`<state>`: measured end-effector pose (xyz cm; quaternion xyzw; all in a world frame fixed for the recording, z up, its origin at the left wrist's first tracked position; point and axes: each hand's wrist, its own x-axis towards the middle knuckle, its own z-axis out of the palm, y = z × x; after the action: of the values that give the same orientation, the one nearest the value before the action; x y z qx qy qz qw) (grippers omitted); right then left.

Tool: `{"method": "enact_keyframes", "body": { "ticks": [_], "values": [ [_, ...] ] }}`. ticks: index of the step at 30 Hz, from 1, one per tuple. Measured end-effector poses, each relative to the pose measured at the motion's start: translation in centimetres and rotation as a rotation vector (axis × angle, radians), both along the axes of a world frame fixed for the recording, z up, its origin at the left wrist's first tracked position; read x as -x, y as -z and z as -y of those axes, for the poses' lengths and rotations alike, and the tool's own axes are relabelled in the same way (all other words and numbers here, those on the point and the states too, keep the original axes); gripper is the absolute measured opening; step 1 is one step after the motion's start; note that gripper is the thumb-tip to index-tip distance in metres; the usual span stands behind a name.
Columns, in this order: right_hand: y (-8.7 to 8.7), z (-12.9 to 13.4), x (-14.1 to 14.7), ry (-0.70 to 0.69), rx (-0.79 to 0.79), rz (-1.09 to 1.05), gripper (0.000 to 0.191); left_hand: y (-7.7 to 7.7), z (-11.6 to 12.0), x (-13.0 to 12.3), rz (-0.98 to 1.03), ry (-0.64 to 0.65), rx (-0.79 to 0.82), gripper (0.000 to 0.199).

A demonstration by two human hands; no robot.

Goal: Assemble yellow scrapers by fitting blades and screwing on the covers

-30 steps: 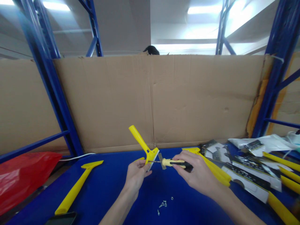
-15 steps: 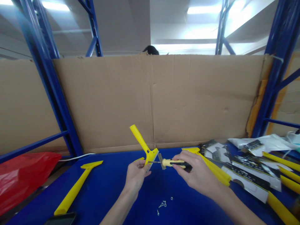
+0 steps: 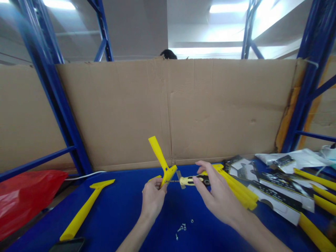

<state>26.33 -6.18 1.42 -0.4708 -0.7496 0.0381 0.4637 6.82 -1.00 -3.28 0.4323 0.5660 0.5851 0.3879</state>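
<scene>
In the head view, my left hand [image 3: 154, 197] is closed on the head of a yellow scraper-like tool [image 3: 160, 154], whose handle points up and away. A screwdriver [image 3: 193, 180] with a cream and black handle lies level, its tip against the tool's head. My right hand [image 3: 215, 192] holds that handle at its rear, thumb on the near side and the other fingers partly spread. A small flat metal piece [image 3: 181, 179] shows behind the screwdriver. Several small screws and nuts [image 3: 181, 228] lie on the blue table [image 3: 131, 210] below the hands.
Another yellow tool [image 3: 84, 211] lies at left, near a dark phone-like object [image 3: 67, 245] and a red bag [image 3: 28, 199]. More yellow tools [image 3: 240, 189] and black-and-white packages [image 3: 275, 201] lie at right. A cardboard wall [image 3: 170, 112] stands behind; a person's hair shows above it.
The fingers of my right hand have loosened and spread on the screwdriver handle. The yellow tool in my left hand has turned slightly, its handle now more upright.
</scene>
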Motion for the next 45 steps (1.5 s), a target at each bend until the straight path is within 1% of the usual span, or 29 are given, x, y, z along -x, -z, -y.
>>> {"method": "enact_keyframes", "body": {
  "ticks": [1, 3, 4, 5, 8, 9, 11, 12, 13, 16, 18, 20, 21, 22, 24, 26, 27, 29, 30, 32, 33, 35, 36, 38, 39, 41, 43, 45],
  "values": [
    [0.0, 0.1, -0.1, -0.037, -0.017, 0.026, 0.031, 0.1, 0.0, 0.0, -0.011, -0.002, -0.014, 0.018],
    [-0.1, 0.2, -0.1, -0.100, -0.042, 0.098, 0.024, 0.1, -0.1, 0.1, -0.023, -0.001, -0.043, 0.016],
    [-0.1, 0.2, -0.1, -0.098, -0.042, 0.129, 0.017, 0.1, -0.1, 0.2, -0.016, -0.005, -0.047, 0.016],
    [0.0, 0.2, 0.0, -0.068, -0.034, 0.150, 0.013, 0.0, -0.1, 0.3, -0.012, -0.007, -0.051, 0.017],
    [0.4, 0.2, 0.4, 0.052, -0.008, 0.143, 0.019, -0.2, -0.2, 0.5, -0.006, -0.024, -0.061, 0.017],
    [0.5, 0.2, 0.5, 0.046, -0.007, 0.130, 0.022, -0.3, -0.2, 0.6, 0.004, -0.034, -0.059, 0.017],
    [0.6, 0.4, 0.6, -0.037, -0.026, 0.113, 0.034, -0.4, -0.2, 0.7, 0.025, -0.047, -0.048, 0.017],
    [0.7, 0.5, 0.6, -0.076, -0.036, 0.115, 0.036, -0.5, -0.2, 0.7, 0.025, -0.049, -0.046, 0.017],
    [0.6, 0.6, 0.6, -0.094, -0.036, 0.126, 0.033, -0.5, -0.2, 0.7, 0.016, -0.043, -0.048, 0.017],
    [0.4, 0.9, 0.8, -0.035, -0.004, 0.176, 0.021, -0.4, -0.2, 0.7, -0.034, -0.022, -0.056, 0.017],
    [0.3, 1.1, 0.9, -0.024, 0.010, 0.179, 0.029, -0.3, -0.2, 0.7, -0.047, -0.020, -0.046, 0.015],
    [0.3, 1.0, 0.9, -0.072, -0.018, 0.147, 0.039, -0.3, -0.2, 0.7, -0.036, -0.028, -0.035, 0.013],
    [0.3, 1.0, 0.9, -0.094, -0.032, 0.127, 0.039, -0.3, -0.2, 0.7, -0.030, -0.029, -0.034, 0.013],
    [0.3, 0.8, 0.9, -0.093, -0.029, 0.105, 0.034, -0.4, -0.1, 0.7, -0.028, -0.029, -0.035, 0.014],
    [0.3, 0.6, 0.8, -0.019, 0.021, 0.052, 0.020, -0.4, -0.1, 0.6, -0.044, -0.017, -0.046, 0.015],
    [0.3, 0.4, 0.7, 0.066, 0.053, 0.000, 0.029, -0.4, 0.0, 0.4, -0.066, -0.005, -0.048, 0.015],
    [0.2, 0.4, 0.5, 0.075, 0.050, -0.021, 0.035, -0.3, 0.0, 0.3, -0.069, -0.005, -0.042, 0.015],
    [0.1, 0.3, 0.3, 0.018, 0.036, -0.042, 0.042, -0.3, 0.0, 0.1, -0.052, -0.016, -0.018, 0.014],
    [0.0, 0.2, 0.2, -0.011, 0.045, -0.044, 0.040, -0.2, 0.0, 0.1, -0.037, -0.022, -0.007, 0.014],
    [0.1, 0.1, 0.2, -0.002, 0.097, -0.036, 0.030, -0.2, 0.0, 0.1, -0.017, -0.023, -0.002, 0.014],
    [0.1, 0.0, 0.2, 0.029, 0.109, -0.028, 0.031, -0.3, -0.1, 0.2, -0.015, -0.023, -0.007, 0.014],
    [0.3, 0.0, 0.3, 0.069, 0.070, -0.006, 0.037, -0.3, -0.2, 0.4, -0.019, -0.031, -0.021, 0.014],
    [0.4, 0.1, 0.4, 0.052, 0.031, 0.004, 0.042, -0.2, -0.3, 0.5, -0.022, -0.040, -0.025, 0.013],
    [0.6, 0.3, 0.7, -0.037, -0.028, 0.030, 0.047, -0.2, -0.5, 0.8, -0.026, -0.054, -0.031, 0.012],
    [0.6, 0.4, 0.8, -0.066, -0.023, 0.040, 0.044, -0.1, -0.5, 0.9, -0.027, -0.054, -0.034, 0.013],
    [0.7, 0.6, 1.0, -0.052, 0.035, 0.042, 0.036, -0.1, -0.6, 1.0, -0.032, -0.046, -0.044, 0.014],
    [0.7, 0.7, 1.1, -0.007, 0.062, 0.020, 0.044, 0.0, -0.6, 1.1, -0.041, -0.046, -0.046, 0.016],
    [0.7, 0.7, 1.2, -0.034, 0.045, 0.006, 0.052, 0.1, -0.6, 1.1, -0.052, -0.053, -0.043, 0.017]
  ]
}}
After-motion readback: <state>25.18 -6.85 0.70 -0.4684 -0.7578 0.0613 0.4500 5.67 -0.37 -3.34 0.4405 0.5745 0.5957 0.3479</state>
